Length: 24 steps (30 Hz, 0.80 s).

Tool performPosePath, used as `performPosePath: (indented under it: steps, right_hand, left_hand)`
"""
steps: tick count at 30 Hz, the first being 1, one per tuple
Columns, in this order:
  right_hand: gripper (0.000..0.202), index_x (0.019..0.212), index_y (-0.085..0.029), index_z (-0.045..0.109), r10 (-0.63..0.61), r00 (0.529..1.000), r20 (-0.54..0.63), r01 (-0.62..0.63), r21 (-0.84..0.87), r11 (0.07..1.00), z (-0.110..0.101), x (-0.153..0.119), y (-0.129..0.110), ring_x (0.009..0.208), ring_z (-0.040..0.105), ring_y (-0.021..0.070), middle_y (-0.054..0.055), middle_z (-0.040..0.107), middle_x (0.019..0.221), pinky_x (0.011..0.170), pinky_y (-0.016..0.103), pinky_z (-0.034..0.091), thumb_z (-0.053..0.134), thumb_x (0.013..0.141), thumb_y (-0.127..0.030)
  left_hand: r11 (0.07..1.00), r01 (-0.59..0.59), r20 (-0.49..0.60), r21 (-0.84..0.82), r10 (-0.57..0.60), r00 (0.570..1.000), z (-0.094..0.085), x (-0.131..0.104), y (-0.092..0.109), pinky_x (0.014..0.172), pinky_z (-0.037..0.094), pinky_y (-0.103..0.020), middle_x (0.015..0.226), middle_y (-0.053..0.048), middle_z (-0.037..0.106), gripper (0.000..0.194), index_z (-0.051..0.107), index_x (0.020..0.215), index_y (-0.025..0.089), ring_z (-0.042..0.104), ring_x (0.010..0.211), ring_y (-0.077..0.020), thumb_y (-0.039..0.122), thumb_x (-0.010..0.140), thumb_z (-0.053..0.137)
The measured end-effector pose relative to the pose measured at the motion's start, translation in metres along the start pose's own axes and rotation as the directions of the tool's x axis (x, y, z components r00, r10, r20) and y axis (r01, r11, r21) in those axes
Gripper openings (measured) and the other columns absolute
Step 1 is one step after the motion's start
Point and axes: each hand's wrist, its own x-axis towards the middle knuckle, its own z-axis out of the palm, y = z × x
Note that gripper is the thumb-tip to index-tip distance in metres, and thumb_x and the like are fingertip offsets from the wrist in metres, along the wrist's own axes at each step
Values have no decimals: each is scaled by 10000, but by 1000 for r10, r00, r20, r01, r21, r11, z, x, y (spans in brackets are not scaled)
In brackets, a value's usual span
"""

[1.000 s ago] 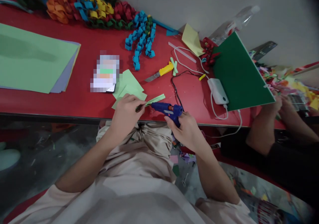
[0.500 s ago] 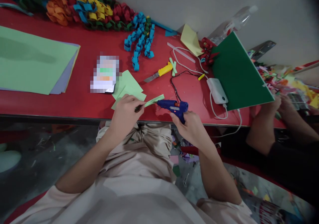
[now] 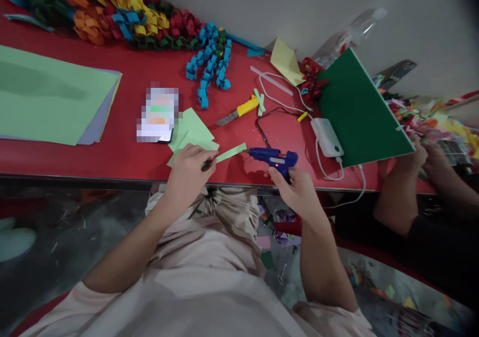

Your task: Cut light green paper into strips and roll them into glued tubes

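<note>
My left hand [image 3: 192,169] is closed on a narrow light-green paper strip [image 3: 232,152], which sticks out to the right from between the fingers. A small dark object also shows in that hand, but its kind is unclear. In my right hand [image 3: 294,187] is a blue hot glue gun [image 3: 273,157], gripped by its handle, with a small red light lit on its side. Its nozzle points left and is at the strip's far end. Light-green paper pieces [image 3: 192,130] lie just beyond my left hand.
Beyond the hands lie a yellow box cutter [image 3: 247,107], a phone [image 3: 159,112] and blue paper chains [image 3: 209,62]. A white power bank [image 3: 327,136] with cables sits by a green board [image 3: 364,112]. Green sheets [image 3: 48,97] are at left; another person's arms [image 3: 400,187] are at right.
The glue gun in my right hand has moved right along the paper strip, from its middle to its far end. My left hand stays nearly in place.
</note>
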Motion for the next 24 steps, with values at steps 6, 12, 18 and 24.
performPosePath:
  steps: [6,12,18,24]
  right_hand:
    - [458,876,-156,713,50,924,-379,-90,-87,992,14,13,33,774,639,258,113,680,822,689,361,471,534,933,-574]
    - [456,1077,-153,645,-16,851,-524,-74,-150,986,32,16,44,1028,564,346,192,606,1059,903,535,459,563,912,-570]
    - [342,1153,-240,644,-337,761,-554,231,-254,939,47,-17,-2,1037,533,340,148,549,1023,905,518,412,375,1010,-393]
    - [383,1387,-289,596,-465,884,46,453,-328,829,50,20,-49,1107,520,293,118,604,1282,862,438,398,464,1034,-362]
  left_hand:
    - [991,-116,90,72,109,990,-7,0,4,771,527,-356,883,-56,682,186,731,947,200,605,879,-209,119,949,564]
    - [842,-405,382,356,265,885,-26,-5,20,765,471,-430,1037,-137,653,223,676,1143,126,589,1011,-299,145,997,508]
    - [745,-517,432,421,336,837,-28,-10,15,751,428,-419,1080,-135,666,302,643,1228,132,596,995,-300,79,965,506]
    - [778,-475,376,412,330,866,-24,-10,12,733,422,-410,973,-104,654,175,680,1024,143,593,927,-270,94,961,523]
